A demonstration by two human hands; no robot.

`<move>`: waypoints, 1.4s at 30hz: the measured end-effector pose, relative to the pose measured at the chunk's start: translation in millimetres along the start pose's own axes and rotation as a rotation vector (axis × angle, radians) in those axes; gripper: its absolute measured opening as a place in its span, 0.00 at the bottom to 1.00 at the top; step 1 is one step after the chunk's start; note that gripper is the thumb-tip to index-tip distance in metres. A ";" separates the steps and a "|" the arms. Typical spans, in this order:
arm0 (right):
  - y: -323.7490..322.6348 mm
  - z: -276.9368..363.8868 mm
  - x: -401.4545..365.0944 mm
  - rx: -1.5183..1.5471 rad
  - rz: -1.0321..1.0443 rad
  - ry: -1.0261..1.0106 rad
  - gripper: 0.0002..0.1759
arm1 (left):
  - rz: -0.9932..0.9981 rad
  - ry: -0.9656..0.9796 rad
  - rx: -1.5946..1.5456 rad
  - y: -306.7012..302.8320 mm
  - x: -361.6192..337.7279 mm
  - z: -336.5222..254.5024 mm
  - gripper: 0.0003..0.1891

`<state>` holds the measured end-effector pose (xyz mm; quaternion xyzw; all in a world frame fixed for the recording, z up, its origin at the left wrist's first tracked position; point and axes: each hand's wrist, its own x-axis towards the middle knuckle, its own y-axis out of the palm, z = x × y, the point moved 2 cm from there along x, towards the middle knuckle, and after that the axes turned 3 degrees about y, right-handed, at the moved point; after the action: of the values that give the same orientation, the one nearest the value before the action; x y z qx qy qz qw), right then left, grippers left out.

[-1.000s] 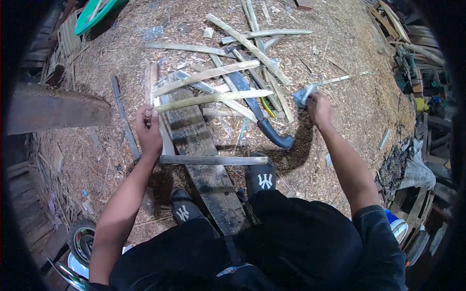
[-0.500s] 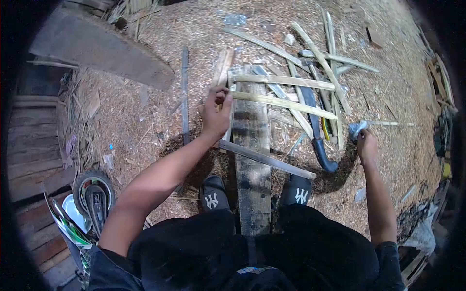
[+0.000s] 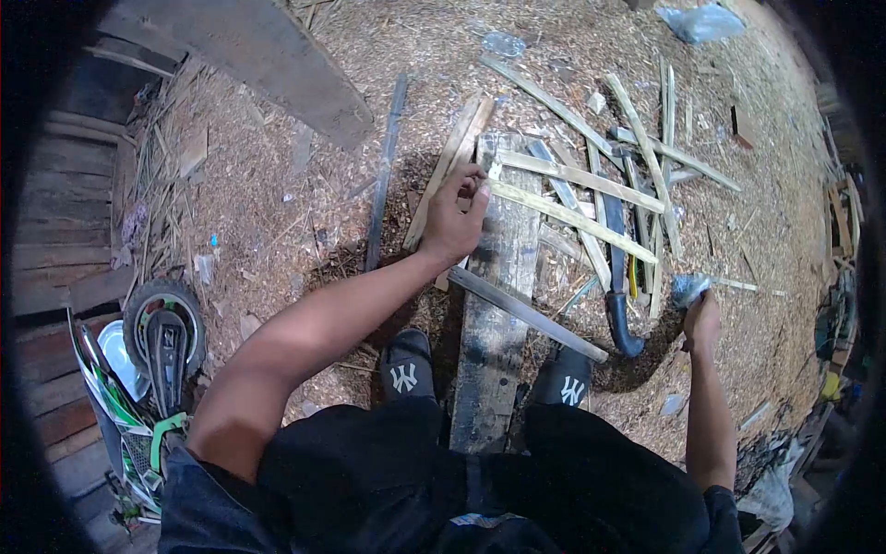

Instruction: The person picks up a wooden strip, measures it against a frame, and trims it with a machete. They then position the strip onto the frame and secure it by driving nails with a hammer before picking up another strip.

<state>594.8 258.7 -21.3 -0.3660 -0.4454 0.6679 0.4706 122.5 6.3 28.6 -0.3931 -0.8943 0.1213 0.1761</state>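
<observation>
My left hand (image 3: 457,217) pinches the near end of a pale wooden strip (image 3: 572,222) over a worn plank (image 3: 498,323) that lies lengthwise between my feet. Just beyond it, another pale strip (image 3: 581,180) rests across the plank. A greyer strip (image 3: 531,316) crosses the plank closer to me. Off to the right, my right hand (image 3: 703,325) is closed on a small crumpled plastic bag (image 3: 688,288); what the bag contains I cannot make out. A machete (image 3: 620,319) with a black handle lies between the plank and that hand, beside something yellow (image 3: 633,277).
Several loose strips (image 3: 646,129) lie criss-crossed on the chip-covered ground at the far right. A wide board (image 3: 268,65) juts in from the upper left. A small wheeled vehicle (image 3: 164,332) stands at the left, by a plank wall (image 3: 69,222). Clear plastic (image 3: 701,23) lies far off.
The view has shifted and turned, so the plank and strips appear farther right and tilted. Both hands keep their holds, the left on the strip and the right on the plastic bag.
</observation>
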 end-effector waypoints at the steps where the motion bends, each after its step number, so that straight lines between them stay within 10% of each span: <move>1: -1.1 -4.2 0.7 -0.070 -0.059 -0.013 0.11 | -0.011 -0.025 0.014 0.8 -0.4 0.1 0.12; 12: -58.9 44.0 9.7 -0.042 -0.382 0.046 0.12 | -0.018 0.002 -0.021 -3.0 -0.6 3.5 0.12; 18: -61.2 167.2 11.3 0.746 -0.038 -0.153 0.07 | 0.001 -0.009 0.027 -1.4 -0.7 3.3 0.13; 30: 7.0 359.4 -23.3 1.024 0.681 -0.123 0.14 | 0.027 -0.070 -0.001 -3.9 -0.9 4.0 0.15; 38: 38.8 392.6 -16.5 0.782 0.388 -0.624 0.10 | 0.020 -0.141 -0.042 -6.7 0.3 6.4 0.15; 42: 47.4 406.8 -16.0 0.812 0.445 -0.495 0.11 | 0.014 -0.099 -0.045 -6.3 -0.1 6.9 0.16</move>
<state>215.6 133.9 71.7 -0.0711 -0.1598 0.9372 0.3019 115.6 1.6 24.6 -0.3967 -0.9016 0.1216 0.1220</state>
